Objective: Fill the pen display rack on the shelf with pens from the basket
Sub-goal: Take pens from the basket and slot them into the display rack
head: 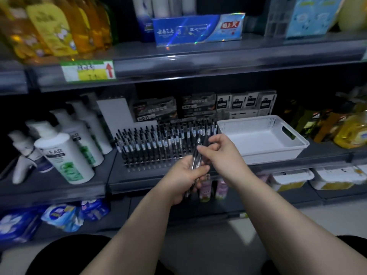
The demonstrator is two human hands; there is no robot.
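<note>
The pen display rack [158, 143] stands on the middle shelf, packed with several rows of upright black pens. To its right sits the white basket [260, 124], with nothing visible inside. My left hand [185, 178] grips a small bundle of black pens [195, 159] in front of the rack's lower right corner. My right hand [218, 149] pinches one pen [203, 139] of that bundle near its upper end, just in front of the rack's right side.
White shampoo bottles [65, 153] stand left of the rack, pen boxes [155, 110] behind it. Yellow bottles [349, 132] sit right of the basket. The upper shelf [198, 62] overhangs with a toothpaste box [198, 28]. Lower shelves hold packets and tubs.
</note>
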